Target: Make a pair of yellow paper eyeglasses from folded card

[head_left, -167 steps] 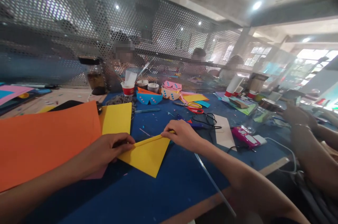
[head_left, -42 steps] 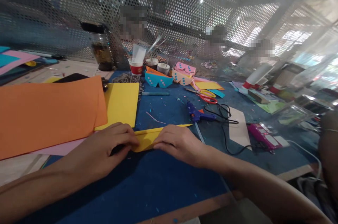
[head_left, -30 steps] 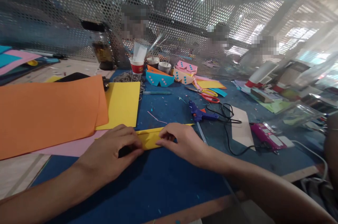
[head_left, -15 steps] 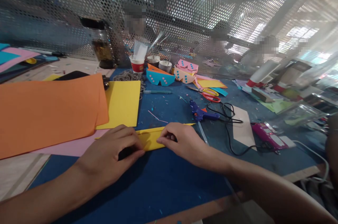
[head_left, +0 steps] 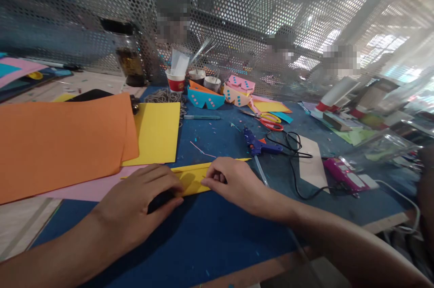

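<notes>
A folded yellow paper strip lies on the blue mat in front of me. My left hand rests on its left end, fingers curled and pressing it down. My right hand pinches and presses the strip's right part, fingertips bent onto the fold. A thin yellow point of the strip sticks out past my right hand toward the blue glue gun.
Orange sheet, yellow sheet and pink sheet lie at left. Scissors, paper masks, cups, a black cord and a pink device sit beyond. Other people sit behind a perforated metal screen. Another person's arm is at right.
Since the earliest frame the yellow triangle has been folded into a narrow strip and my hands have come together on it. In the last second the hands barely move.
</notes>
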Demonstrator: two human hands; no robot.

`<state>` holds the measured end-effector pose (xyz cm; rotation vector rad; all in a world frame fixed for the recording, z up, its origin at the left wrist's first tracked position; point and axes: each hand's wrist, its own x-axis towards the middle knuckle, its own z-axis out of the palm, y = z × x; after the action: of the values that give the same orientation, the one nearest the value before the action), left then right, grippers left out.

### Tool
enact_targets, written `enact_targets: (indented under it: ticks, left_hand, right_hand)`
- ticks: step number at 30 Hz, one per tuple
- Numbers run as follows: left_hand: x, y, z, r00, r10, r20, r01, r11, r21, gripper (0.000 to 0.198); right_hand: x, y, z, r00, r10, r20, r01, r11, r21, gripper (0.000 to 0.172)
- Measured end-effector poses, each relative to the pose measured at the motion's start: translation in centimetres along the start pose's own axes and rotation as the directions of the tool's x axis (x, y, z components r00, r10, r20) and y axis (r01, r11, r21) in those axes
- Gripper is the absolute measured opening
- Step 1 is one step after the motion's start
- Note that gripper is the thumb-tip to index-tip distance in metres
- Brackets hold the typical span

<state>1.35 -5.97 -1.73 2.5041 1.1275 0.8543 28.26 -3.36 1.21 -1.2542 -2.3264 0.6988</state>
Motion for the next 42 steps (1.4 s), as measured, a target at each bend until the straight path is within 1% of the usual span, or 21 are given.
enact_targets:
  ticks: [3, 5, 7, 10, 13, 15, 18, 23, 26, 34, 42]
  left_hand:
    - [0.15, 0.14, -0.19, 0.998, 0.062, -0.026, -0.062, 0.998, 0.03, 0.012]
    - [0.09, 0.06, -0.23, 0.993, 0.11, -0.039, -0.108, 0.993, 0.039, 0.018]
    - [-0.04, -0.09, -0.23, 0.991, 0.136, -0.018, -0.135, 0.99, 0.043, 0.024]
    - [-0.2, -0.22, -0.21, 0.988, 0.152, 0.008, -0.152, 0.986, 0.07, 0.027]
    - [-0.28, -0.08, -0.07, 0.985, 0.173, -0.02, -0.17, 0.981, 0.095, 0.027]
    - [-0.36, 0.11, 0.06, 0.986, 0.162, -0.025, -0.159, 0.982, 0.103, 0.028]
    - [-0.51, 0.24, 0.22, 0.993, 0.115, -0.02, -0.112, 0.988, 0.11, 0.03]
    - [-0.61, -0.21, 0.4, 0.983, 0.182, -0.031, -0.177, 0.978, 0.114, 0.032]
    - [-0.66, -0.32, 0.42, 0.982, 0.189, -0.032, -0.184, 0.976, 0.118, 0.033]
    - [-0.74, 0.13, 0.28, 0.986, 0.169, -0.009, -0.167, 0.978, 0.128, 0.034]
    - [-0.76, -0.13, 0.62, 0.985, 0.165, -0.038, -0.16, 0.98, 0.115, 0.034]
  right_hand:
    - [0.09, -0.01, -0.02, 1.0, -0.006, -0.001, 0.006, 1.0, -0.01, 0.019]
    - [0.15, -0.07, -0.07, 1.0, -0.003, 0.003, 0.003, 1.0, -0.013, 0.019]
    - [0.19, -0.16, -0.15, 1.0, 0.006, 0.008, -0.006, 1.0, -0.017, 0.019]
    - [0.19, -0.32, -0.24, 1.0, 0.022, 0.013, -0.022, 1.0, -0.02, 0.018]
    - [0.18, -0.43, -0.25, 1.0, 0.021, 0.012, -0.021, 1.0, -0.021, 0.019]
    - [0.18, -0.44, -0.2, 1.0, 0.015, 0.008, -0.015, 1.0, -0.027, 0.02]
    - [0.16, -0.36, -0.09, 1.0, 0.002, 0.004, -0.002, 0.999, -0.036, 0.02]
    - [0.09, -0.14, 0.02, 1.0, -0.008, 0.003, 0.008, 0.999, -0.051, 0.019]
    - [0.13, -0.12, 0.05, 1.0, -0.006, 0.008, 0.006, 0.998, -0.055, 0.019]
    - [0.2, -0.11, 0.14, 1.0, 0.008, 0.004, -0.008, 0.998, -0.062, 0.019]
    - [-0.13, -0.59, -0.16, 0.998, 0.06, 0.001, -0.06, 0.998, -0.005, 0.016]
